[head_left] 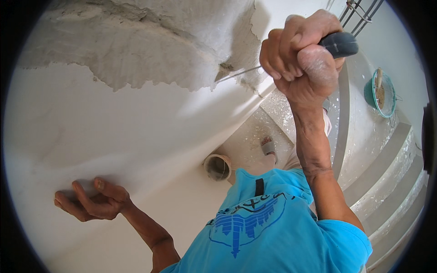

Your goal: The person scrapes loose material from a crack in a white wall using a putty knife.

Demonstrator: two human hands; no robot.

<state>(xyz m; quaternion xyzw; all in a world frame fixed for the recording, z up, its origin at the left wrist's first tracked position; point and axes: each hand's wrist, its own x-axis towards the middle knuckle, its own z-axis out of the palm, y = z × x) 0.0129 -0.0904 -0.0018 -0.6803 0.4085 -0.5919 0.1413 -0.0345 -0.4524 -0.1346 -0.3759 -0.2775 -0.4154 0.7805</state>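
My right hand [305, 54] is raised at the upper right, its fingers wrapped round a black-handled tool [343, 44]. From the fist a thin metal shaft or blade edge runs left; which of the two it is cannot be told. Its tip meets the wall by the ragged border between a rough grey patch [159, 54] and smooth white wall surface [136, 113]. Lower left, my left hand [93, 200] holds nothing. Its fingers are apart and slightly curled, close to or against the white wall; contact is unclear.
A bucket [217, 167] stands on the floor beside the wall. Pale flakes litter the floor and steps [387, 159] to the right. A green bucket [381, 94] with a tool in it sits there. Metal rods [364, 16] stick out at the top right.
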